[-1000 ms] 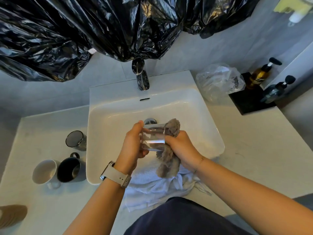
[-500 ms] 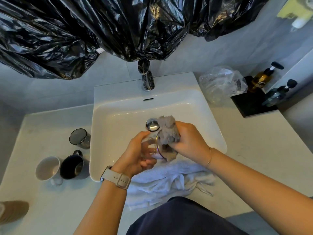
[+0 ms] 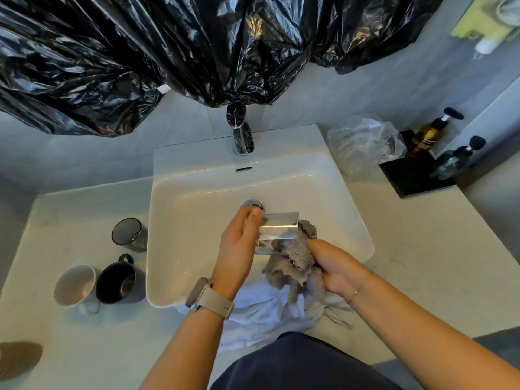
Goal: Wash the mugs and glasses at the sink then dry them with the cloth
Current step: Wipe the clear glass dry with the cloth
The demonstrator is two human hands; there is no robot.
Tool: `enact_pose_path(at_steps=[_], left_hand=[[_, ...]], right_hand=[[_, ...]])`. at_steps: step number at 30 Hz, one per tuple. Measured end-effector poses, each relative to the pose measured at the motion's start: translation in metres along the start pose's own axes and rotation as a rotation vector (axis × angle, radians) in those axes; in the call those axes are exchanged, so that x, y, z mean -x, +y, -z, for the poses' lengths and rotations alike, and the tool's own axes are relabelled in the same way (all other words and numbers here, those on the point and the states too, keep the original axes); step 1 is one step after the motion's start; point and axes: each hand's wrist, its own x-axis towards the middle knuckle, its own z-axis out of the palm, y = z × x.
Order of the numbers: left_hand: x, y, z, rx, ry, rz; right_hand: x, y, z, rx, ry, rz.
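Observation:
Over the white sink (image 3: 351, 215), my left hand (image 3: 239, 243) grips a clear glass (image 3: 277, 230) lying on its side, mouth toward the right. My right hand (image 3: 334, 266) holds a grey cloth (image 3: 295, 260) bunched against the glass's mouth, its loose end hanging down. On the counter to the left stand a smoked glass (image 3: 128, 235), a black mug (image 3: 116, 280) and a white mug (image 3: 74, 285).
The faucet (image 3: 242, 136) rises behind the basin under hanging black plastic bags (image 3: 168, 52). A white towel (image 3: 264, 313) drapes over the sink's front edge. A crumpled clear bag (image 3: 363, 142) and two pump bottles (image 3: 427, 133) on a black tray (image 3: 408, 175) stand at the right.
The glass has turned in my left hand. The cloth, bunched up high at the glass half a second ago, is now lower at its mouth with the tail hanging.

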Motion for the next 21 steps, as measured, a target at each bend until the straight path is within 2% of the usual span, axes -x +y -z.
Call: enact_pose_path(at_steps=[2,3,5,7,8,10,13,15,18,21], left_hand=[[-0.009,0.004,0.020,-0.300,-0.084,-0.256],[-0.012,0.008,0.028,-0.412,-0.187,-0.339],[-0.015,0.014,0.033,-0.608,-0.355,-0.423],[-0.015,0.013,0.031,-0.750,-0.357,-0.455],[-0.015,0.013,0.030,-0.743,-0.325,-0.424],[-0.018,0.010,0.034,-0.583,-0.261,-0.315],[-0.020,0.003,0.037,-0.163,-0.180,-0.119],[-0.016,0.001,0.033,0.172,-0.123,0.047],[-0.012,0.007,0.023,0.683,-0.101,0.334],[-0.013,0.016,0.012,0.870,-0.125,0.471]], right_hand=[[-0.003,-0.006,0.002,0.133,0.042,0.026],[-0.004,-0.010,0.001,0.193,0.043,0.046],[-0.004,-0.019,-0.008,0.296,0.019,0.082],[-0.003,-0.029,-0.017,0.392,-0.024,0.101],[-0.003,-0.033,-0.020,0.436,-0.036,0.109],[0.000,-0.040,-0.023,0.466,-0.090,0.115],[0.009,-0.048,-0.021,0.353,-0.171,0.185],[0.016,-0.049,-0.015,0.333,-0.070,0.398],[0.022,-0.039,-0.003,0.502,0.111,0.764],[0.023,-0.008,-0.006,0.638,0.071,0.845]])
